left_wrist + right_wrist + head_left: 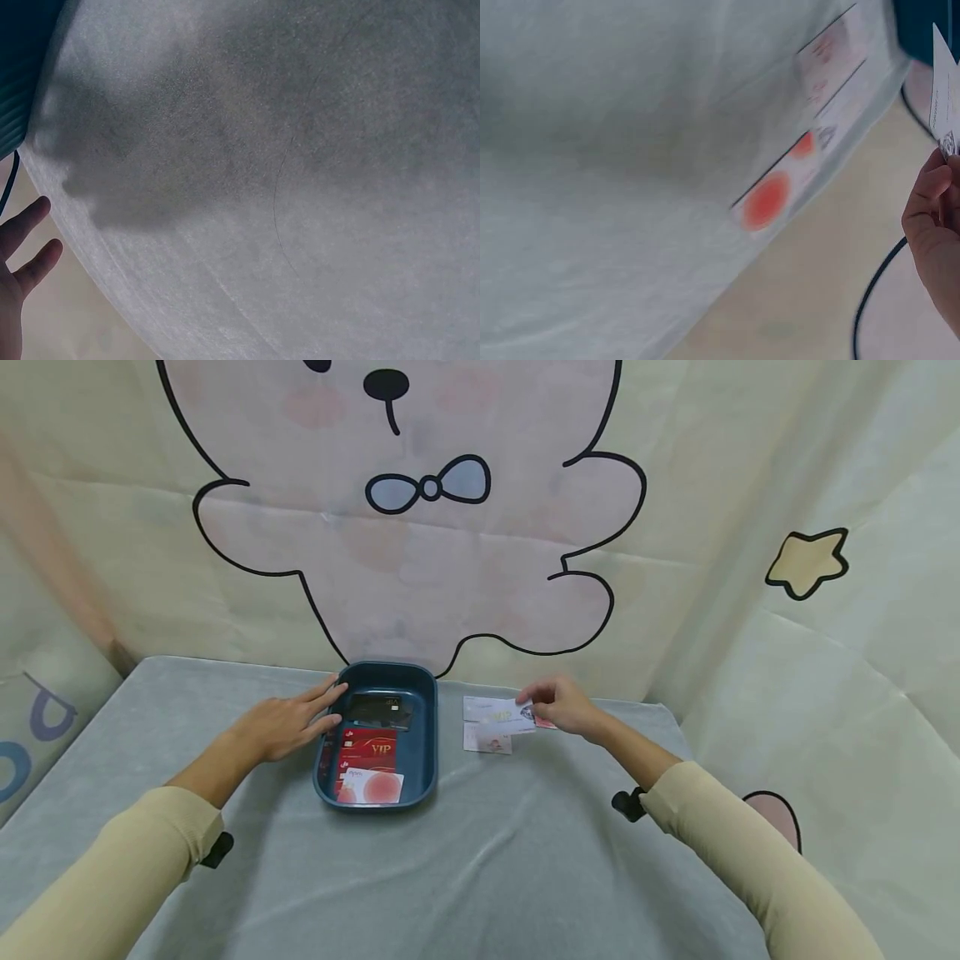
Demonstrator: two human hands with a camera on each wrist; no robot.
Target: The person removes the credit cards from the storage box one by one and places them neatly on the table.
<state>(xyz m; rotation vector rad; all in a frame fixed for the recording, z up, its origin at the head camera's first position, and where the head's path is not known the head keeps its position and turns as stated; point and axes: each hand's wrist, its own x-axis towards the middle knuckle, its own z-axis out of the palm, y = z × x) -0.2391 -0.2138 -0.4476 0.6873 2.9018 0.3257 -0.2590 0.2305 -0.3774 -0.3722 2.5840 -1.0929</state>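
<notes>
My left hand (288, 722) lies at the left rim of a dark blue tray (431, 735), fingers stretched out toward it. Inside the tray are a black card (367, 707), a red VIP card (371, 743) and a white card with pink-red circles (378, 787). With thumb and fingers, my right hand (566, 706) pinches a white VIP card (506, 718), raised above the cloth in the right wrist view. Beneath and beside it lie white cards (480, 739), partly covered in the head view. A white card with red circles (766, 201) lies nearest the right hand.
A grey cloth (480, 860) covers the table, with its back edge close behind the tray and cards. Behind hangs a curtain (697, 485) printed with a bear. Another curtain side with a star (808, 564) stands to the right.
</notes>
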